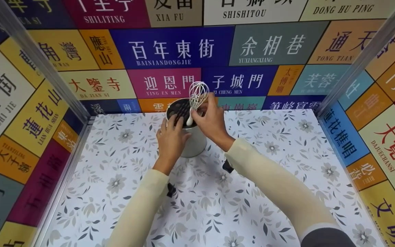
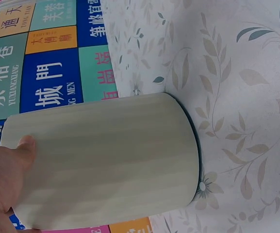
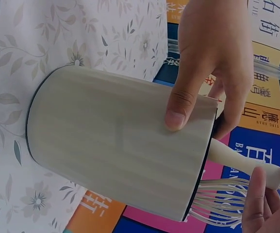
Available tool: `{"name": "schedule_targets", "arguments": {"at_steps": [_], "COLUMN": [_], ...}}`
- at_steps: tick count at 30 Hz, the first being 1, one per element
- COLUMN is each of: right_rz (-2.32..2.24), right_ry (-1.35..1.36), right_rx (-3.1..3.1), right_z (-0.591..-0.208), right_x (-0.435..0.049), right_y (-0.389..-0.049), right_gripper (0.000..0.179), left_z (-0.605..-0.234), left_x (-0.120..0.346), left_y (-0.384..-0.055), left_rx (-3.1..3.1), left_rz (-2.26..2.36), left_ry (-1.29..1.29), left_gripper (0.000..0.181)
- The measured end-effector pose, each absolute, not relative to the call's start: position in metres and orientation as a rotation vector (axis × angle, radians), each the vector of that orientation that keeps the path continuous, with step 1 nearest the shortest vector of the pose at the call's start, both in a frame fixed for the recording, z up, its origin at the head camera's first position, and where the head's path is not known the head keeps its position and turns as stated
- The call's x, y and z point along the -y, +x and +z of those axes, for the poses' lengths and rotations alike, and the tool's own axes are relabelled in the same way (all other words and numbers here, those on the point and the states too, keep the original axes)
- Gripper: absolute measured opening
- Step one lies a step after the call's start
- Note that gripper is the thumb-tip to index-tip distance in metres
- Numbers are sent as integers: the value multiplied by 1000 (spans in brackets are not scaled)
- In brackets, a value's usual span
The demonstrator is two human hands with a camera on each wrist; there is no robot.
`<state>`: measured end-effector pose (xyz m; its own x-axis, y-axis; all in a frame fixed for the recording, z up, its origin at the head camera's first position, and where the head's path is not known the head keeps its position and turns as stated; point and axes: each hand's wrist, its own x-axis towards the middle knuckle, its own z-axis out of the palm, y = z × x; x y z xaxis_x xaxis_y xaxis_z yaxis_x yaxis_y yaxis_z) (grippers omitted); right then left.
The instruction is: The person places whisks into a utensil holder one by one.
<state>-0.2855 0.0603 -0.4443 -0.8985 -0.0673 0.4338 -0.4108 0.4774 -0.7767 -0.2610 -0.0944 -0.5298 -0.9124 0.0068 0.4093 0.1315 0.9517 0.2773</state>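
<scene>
A pale grey-green cylindrical utensil holder [image 1: 194, 142] stands upright on the table, its open top showing a dark inside. My left hand [image 1: 171, 140] grips its near left rim, with the thumb on the outer wall and fingers over the edge. In my right hand [image 1: 213, 118] is a white whisk [image 1: 199, 93], pinched near its neck with the wire loops up. Its pale handle [image 3: 232, 158] points down into the holder. White wires [image 3: 222, 201] also show by the rim in the right wrist view; I cannot tell whether they belong to another whisk. Dark slotted shapes [image 1: 182, 110] appear inside the holder.
A floral-patterned tabletop [image 1: 197, 206] lies under the holder. Panels of coloured street-name signs [image 1: 171, 48] rise behind it and along both sides. Clear posts [image 1: 46, 68] stand at the back corners.
</scene>
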Motion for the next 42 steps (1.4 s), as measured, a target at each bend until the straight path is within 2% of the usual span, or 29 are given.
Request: {"name": "schedule_targets", "arguments": {"at_steps": [23,33,42], "right_rz": [1444,1359,1345], "right_ry": [442,472,506], "right_rx": [2364,2354,2363], "right_z": [-441,-440,-448], "right_x": [-63,-63,-64], "right_y": [-284,-283,-282], "right_gripper": [65,46,41], "left_z": [-529,-528,-529], "left_x": [95,95,96], "left_y": [-261,-262,-262], "left_rx": [2704,2711,2711], "left_rz": [-429,-425,-417], "left_ry": [-95,-87,-85], "left_gripper": [66,64,65]}}
